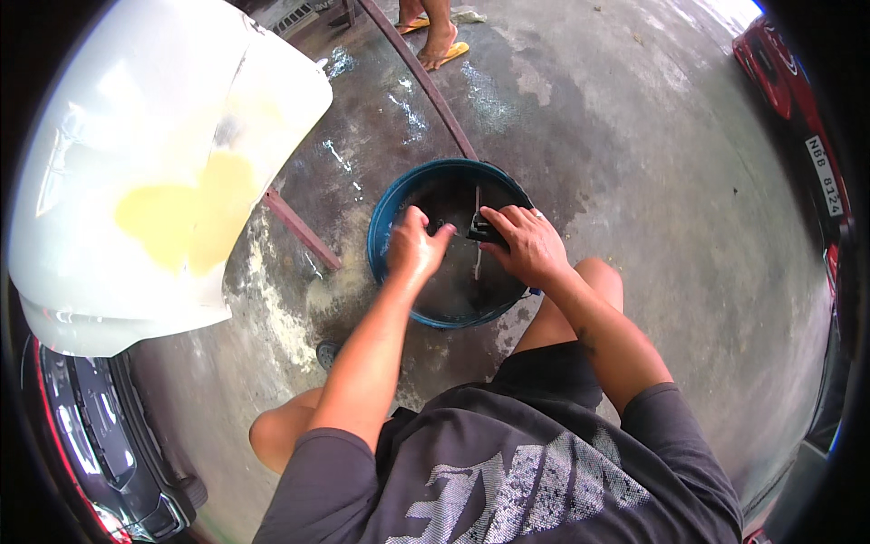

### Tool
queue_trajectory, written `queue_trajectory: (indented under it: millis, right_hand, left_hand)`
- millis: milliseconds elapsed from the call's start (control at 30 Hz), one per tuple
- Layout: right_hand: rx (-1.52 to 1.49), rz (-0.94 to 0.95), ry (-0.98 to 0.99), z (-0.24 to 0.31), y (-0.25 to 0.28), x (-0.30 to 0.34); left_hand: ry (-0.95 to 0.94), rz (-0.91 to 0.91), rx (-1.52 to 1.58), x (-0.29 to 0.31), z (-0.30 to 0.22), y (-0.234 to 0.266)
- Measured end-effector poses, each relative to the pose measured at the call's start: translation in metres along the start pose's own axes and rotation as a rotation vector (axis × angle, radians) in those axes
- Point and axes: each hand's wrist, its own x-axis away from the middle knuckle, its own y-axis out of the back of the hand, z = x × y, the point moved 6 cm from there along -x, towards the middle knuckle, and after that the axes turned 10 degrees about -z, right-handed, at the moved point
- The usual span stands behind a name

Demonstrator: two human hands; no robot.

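Just ahead of my spread knees, a round blue tub (374,240) stands on the stained concrete floor (671,181), with both my hands over its open top. My right hand (533,243) is clamped on a small black piece (480,233), fingers over it and thumb on the near side. A thin pale strip (478,266) runs front to back there; I cannot tell whether it is joined to the piece. My left hand (419,249) is apart from the right, its fingers curled and thumb pointing across; whether it grips something small, I cannot tell. The right hand seems to steady the piece so the left is free to work beside it, and keeping both over the tub probably lets drips or crumbs land inside. To my left, a large white car panel (181,100) with a yellow patch (172,218) fills the space and limits room on that side. A reddish-brown bar (426,83) slants down to the tub's far rim, blocking reach beyond it. Past that stands another person's foot in a yellow slipper (450,54). A red car (770,72) is well off to the right, a dark one (91,426) at lower left.
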Motion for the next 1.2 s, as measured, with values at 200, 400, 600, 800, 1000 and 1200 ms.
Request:
queue_trajectory:
  millis: [200, 400, 600, 800, 1000, 1200]
  right_hand:
    - [-0.009, -0.002, -0.003, 0.002, 0.002, -0.001]
    - [-0.003, -0.014, -0.034, -0.006, 0.003, 0.008]
    - [-0.027, 0.014, -0.025, -0.001, 0.001, 0.000]
    - [-0.030, 0.009, -0.009, -0.005, 0.001, 0.000]
    - [-0.053, 0.046, -0.031, -0.003, 0.001, -0.001]
    - [-0.048, 0.059, -0.051, -0.006, -0.001, 0.001]
  left_hand:
    - [0.018, -0.037, -0.057, 0.003, 0.031, -0.032]
    - [0.516, 0.277, 0.927, 0.016, 0.031, 0.057]
    - [0.473, 0.378, 1.297, 0.015, 0.037, 0.088]
    - [0.498, 0.305, 1.237, 0.019, 0.035, 0.081]
    - [0.339, 0.134, 0.871, 0.011, 0.046, 0.077]
    - [-0.318, -0.423, -0.008, 0.025, -0.031, 0.109]
